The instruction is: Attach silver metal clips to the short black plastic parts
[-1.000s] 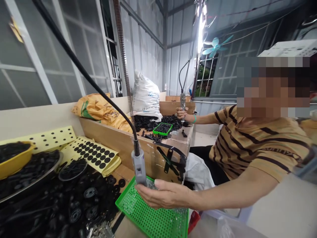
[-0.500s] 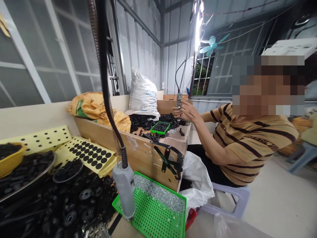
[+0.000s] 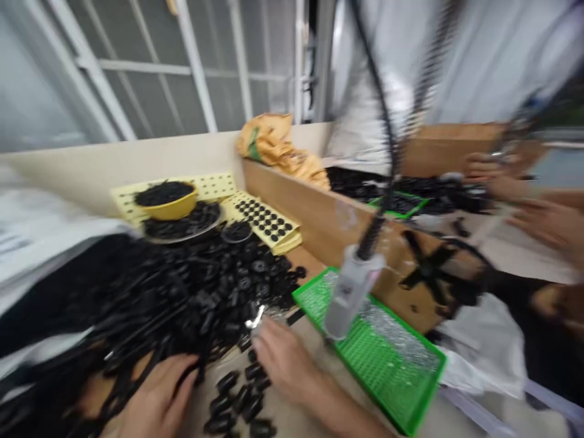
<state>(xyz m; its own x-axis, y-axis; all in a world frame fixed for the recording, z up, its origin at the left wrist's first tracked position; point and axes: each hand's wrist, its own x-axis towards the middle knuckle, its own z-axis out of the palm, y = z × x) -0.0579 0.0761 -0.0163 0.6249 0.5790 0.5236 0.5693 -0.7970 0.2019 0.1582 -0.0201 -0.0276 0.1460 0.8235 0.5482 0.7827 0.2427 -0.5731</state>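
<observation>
Two palm-down: left hand point(image 3: 157, 398) touching black parts point(image 3: 205, 292), right hand point(image 3: 283, 362) beside

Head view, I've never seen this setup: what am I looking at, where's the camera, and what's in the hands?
The camera sits on a person's head, looking down at their own hands; the picture is motion-blurred. The left hand lies open on a heap of small black plastic parts. The right hand is at a small shiny metal piece; whether it grips is unclear. A grey tool on a black cable hangs over a green perforated tray. A co-worker's hands are at right.
</observation>
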